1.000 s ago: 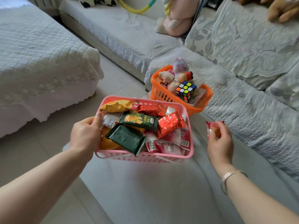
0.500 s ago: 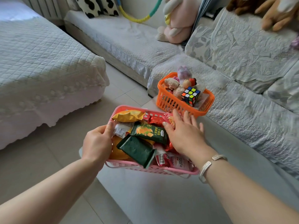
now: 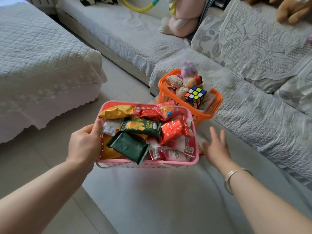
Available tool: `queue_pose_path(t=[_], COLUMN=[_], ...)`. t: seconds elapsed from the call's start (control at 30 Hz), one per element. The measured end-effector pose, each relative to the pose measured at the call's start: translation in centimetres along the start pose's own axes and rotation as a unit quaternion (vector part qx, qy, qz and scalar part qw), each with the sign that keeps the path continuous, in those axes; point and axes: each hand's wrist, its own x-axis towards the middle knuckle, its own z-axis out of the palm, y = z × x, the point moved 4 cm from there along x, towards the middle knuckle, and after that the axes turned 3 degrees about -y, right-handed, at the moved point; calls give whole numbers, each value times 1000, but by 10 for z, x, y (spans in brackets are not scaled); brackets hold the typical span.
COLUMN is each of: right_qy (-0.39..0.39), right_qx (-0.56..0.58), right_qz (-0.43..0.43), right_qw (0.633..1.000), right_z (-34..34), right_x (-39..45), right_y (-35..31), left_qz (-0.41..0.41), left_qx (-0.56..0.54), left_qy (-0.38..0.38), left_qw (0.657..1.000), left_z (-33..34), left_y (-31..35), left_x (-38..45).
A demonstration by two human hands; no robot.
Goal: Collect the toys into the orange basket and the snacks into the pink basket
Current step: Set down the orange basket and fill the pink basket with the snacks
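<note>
Head view: right hand had left pink slatted plastic basket, fingers spread, holding nothing, just beside its right wall. Red-orange snack packet, held a second earlier, now lay at basket's far rim among wrappers. Left hand still gripped left rim. Orange plastic basket with cube and plush toys sat beyond, on sofa. Judged: snack deposit complete; sorting near done.

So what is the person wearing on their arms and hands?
Not much! Both forearms are bare, with no sleeves showing. The right wrist has a thin silver bracelet looped around it. The left hand and the right hand wear no gloves, and I can't see any rings or a watch.
</note>
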Motion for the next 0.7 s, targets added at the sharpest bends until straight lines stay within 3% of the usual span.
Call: queue_pose_path(t=[0.07,0.13,0.43,0.7], right_qy=[-94,-119,-141,-67], right_qx=[-71,-84,-136,-103], right_qz=[-2,-18,-81,-72], right_qw=[993,989,977,990], right_z=[31,52,107,94], right_x=[2,6,41,29], right_y=[18,25,43,48], left_qz=[2,5,5,-3], left_qx=[-8,-12,-20,-28], left_qy=[3,8,12,14], left_qw=[1000,1000,1000,1000], left_z=[5,7,10,9], left_y=[2,4,-2,-5], left_x=[6,11,27,25])
